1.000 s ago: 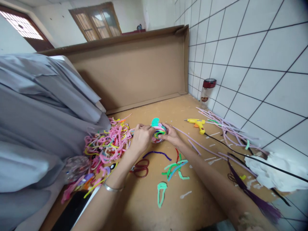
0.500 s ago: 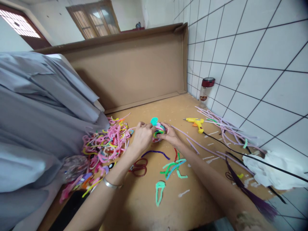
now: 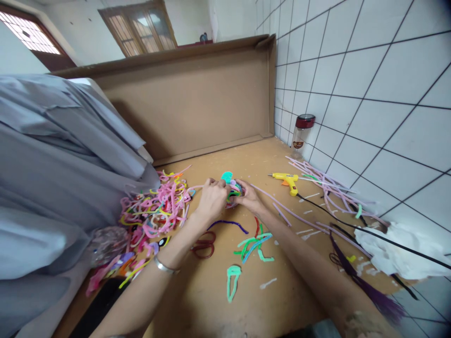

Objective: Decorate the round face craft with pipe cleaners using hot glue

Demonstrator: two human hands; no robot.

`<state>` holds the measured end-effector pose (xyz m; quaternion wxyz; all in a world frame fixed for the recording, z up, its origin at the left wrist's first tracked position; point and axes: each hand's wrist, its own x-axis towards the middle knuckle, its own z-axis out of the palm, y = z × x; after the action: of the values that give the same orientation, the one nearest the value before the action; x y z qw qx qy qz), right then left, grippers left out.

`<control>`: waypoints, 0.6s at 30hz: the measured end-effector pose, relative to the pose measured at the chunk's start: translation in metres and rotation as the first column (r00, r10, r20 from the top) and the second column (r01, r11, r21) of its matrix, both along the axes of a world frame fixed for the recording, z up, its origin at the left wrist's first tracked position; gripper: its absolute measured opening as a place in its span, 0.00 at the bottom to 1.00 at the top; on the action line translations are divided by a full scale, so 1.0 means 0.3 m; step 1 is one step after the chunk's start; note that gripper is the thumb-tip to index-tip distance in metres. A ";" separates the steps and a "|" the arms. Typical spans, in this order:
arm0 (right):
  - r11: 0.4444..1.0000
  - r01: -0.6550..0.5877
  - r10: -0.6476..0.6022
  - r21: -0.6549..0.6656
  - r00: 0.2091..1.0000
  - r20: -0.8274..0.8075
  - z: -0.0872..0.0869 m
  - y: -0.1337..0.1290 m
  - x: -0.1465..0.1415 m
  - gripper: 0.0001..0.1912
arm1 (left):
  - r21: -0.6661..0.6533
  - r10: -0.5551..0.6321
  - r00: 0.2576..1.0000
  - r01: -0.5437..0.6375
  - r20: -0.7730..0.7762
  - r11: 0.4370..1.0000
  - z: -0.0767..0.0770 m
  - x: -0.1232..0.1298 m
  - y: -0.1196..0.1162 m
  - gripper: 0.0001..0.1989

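Hands (image 3: 230, 197) hold the colorful piece (image 3: 234, 188) between them.

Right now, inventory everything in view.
Cloth: one, grey, left
Cardboard: one, brown, back
Tiled wall: one, white, right
Windows: two, brown, back
Table: one, tan, centre
Bottle: one, clear, red lid, right
Glue gun: one, yellow, corded, right
Long strips: several, lilac, right
Tassel: one, purple, near right
Wad: one, white, right
Strip pile: many, mostly pink, left
Bag: one, clear, left
Scissors: one, red, near centre
Short strips: several, mixed colours, centre
Looped strip: one, mint, front
Held piece: one, multicoloured, centre
Left hand, right hand: two, at held piece
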<state>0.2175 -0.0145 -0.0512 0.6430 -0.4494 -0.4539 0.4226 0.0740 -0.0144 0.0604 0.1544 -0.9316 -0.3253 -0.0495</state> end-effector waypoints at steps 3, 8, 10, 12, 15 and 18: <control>1.000 -0.004 0.004 -0.011 0.999 -0.034 0.000 -0.003 0.001 0.38 | -0.002 -0.002 1.000 0.002 -0.006 1.000 0.003 0.001 -0.003 0.10; 1.000 -0.003 0.000 -0.025 0.995 -0.105 -0.001 0.001 0.010 0.28 | -0.013 -0.010 0.999 0.011 0.031 1.000 0.001 -0.001 -0.004 0.12; 1.000 0.011 -0.014 -0.029 0.992 -0.125 -0.002 0.006 0.011 0.26 | -0.009 -0.018 0.999 0.018 0.031 1.000 -0.001 -0.001 -0.004 0.12; 0.999 0.027 -0.030 -0.029 0.992 -0.119 -0.001 0.010 0.010 0.27 | -0.002 -0.020 1.000 0.020 0.024 1.000 -0.001 -0.001 -0.004 0.12; 0.999 0.021 -0.024 -0.024 0.992 -0.125 0.008 0.011 0.007 0.27 | -0.002 -0.011 1.000 0.011 0.015 1.000 0.001 -0.001 -0.007 0.12; 0.999 -0.007 0.001 -0.036 0.987 -0.160 0.025 0.006 0.005 0.26 | -0.008 0.005 1.000 -0.005 0.012 1.000 0.000 0.002 -0.011 0.12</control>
<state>0.2191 -0.0127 -0.0437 0.6681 -0.4249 -0.3940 0.4667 0.0746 -0.0176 0.0605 0.1486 -0.9312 -0.3286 -0.0534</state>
